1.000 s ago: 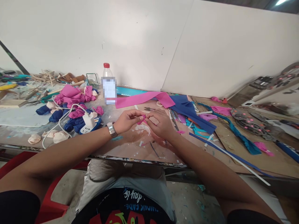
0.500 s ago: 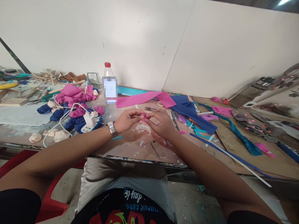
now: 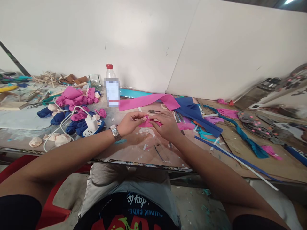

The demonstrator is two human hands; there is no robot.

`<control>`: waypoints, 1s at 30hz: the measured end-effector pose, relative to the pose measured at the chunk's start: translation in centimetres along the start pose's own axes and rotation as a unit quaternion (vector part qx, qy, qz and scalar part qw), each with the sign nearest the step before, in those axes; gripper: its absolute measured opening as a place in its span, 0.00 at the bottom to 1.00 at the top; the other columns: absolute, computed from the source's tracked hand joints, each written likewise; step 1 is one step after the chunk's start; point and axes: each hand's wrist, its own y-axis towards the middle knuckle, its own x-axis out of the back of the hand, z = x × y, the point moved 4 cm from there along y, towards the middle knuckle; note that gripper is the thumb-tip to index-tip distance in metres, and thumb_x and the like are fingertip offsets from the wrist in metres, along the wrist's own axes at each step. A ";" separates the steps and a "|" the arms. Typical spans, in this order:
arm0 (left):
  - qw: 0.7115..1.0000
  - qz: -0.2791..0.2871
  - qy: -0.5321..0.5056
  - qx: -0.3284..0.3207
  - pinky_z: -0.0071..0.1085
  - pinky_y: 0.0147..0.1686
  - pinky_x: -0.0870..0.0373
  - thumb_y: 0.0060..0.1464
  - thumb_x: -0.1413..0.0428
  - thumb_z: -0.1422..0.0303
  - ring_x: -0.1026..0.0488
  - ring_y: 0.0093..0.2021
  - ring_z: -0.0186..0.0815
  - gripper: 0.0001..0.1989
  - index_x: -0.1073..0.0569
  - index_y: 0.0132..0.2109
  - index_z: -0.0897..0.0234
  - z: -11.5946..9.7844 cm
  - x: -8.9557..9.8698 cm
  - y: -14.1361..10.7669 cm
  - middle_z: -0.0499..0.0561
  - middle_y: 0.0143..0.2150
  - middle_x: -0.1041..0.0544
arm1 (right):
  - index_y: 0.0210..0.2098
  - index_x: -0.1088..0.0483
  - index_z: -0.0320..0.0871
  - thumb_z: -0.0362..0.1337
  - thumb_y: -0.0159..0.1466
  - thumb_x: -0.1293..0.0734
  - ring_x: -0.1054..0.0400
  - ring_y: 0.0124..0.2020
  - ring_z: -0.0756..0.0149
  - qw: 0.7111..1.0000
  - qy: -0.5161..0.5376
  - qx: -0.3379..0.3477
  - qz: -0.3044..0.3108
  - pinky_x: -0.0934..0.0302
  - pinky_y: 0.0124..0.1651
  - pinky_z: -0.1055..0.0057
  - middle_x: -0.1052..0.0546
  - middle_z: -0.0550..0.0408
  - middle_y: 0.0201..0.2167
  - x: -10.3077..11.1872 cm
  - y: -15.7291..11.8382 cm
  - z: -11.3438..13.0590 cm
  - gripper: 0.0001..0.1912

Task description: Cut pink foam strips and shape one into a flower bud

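Note:
My left hand (image 3: 131, 124), with a metal watch on its wrist, pinches one end of a pink crepe paper strip (image 3: 144, 122), bunched at the fingertips. Close against it, my right hand (image 3: 165, 124) pinches the same strip between thumb and fingers. A pink tail (image 3: 187, 126) shows on the table to the right of my right hand; its link to the held part is hidden behind the hand. Behind my hands lies a wide pink strip (image 3: 148, 100), its right end over folded blue paper (image 3: 199, 115). Small scissors (image 3: 153, 111) lie just past my fingers.
Rolled pink, blue and cream paper flowers (image 3: 72, 94) are heaped at the left around a power strip (image 3: 93, 127) with a white cable. A red-capped bottle (image 3: 111, 75) stands by the wall. A thin white stick (image 3: 249, 169) overhangs the table's front edge at the right.
More of the pink paper now shows beneath my left fingers and to the right of my right hand. Both hands stay nearly in place, with fingers slightly shifted.

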 end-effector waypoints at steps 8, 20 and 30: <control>0.999 0.007 -0.040 0.003 0.35 0.46 0.30 0.55 0.35 0.54 0.24 0.43 0.37 0.23 0.21 0.51 0.67 0.3 -0.2 0.0 0.57 0.46 0.18 | 0.40 0.23 0.48 0.43 0.68 0.31 0.25 0.41 0.57 0.999 0.038 -0.005 0.001 0.37 0.51 0.56 0.16 0.54 0.38 0.3 0.1 0.6 0.07; 0.998 0.031 -0.047 -0.009 0.39 0.52 0.29 0.55 0.35 0.55 0.22 0.48 0.41 0.21 0.19 0.49 0.68 -0.2 -0.5 -0.1 0.59 0.48 0.17 | 0.36 0.25 0.46 0.40 0.68 0.31 0.26 0.37 0.58 0.999 0.046 -0.005 -0.015 0.37 0.47 0.58 0.18 0.54 0.32 0.6 0.2 0.9 0.06; 0.996 0.043 -0.077 0.009 0.43 0.56 0.29 0.53 0.33 0.57 0.22 0.51 0.44 0.21 0.19 0.49 0.68 -0.3 -0.8 -0.4 0.60 0.50 0.18 | 0.35 0.25 0.47 0.43 0.68 0.31 0.27 0.35 0.59 0.998 0.048 -0.005 -0.030 0.37 0.46 0.58 0.18 0.54 0.31 0.7 0.2 1.0 0.08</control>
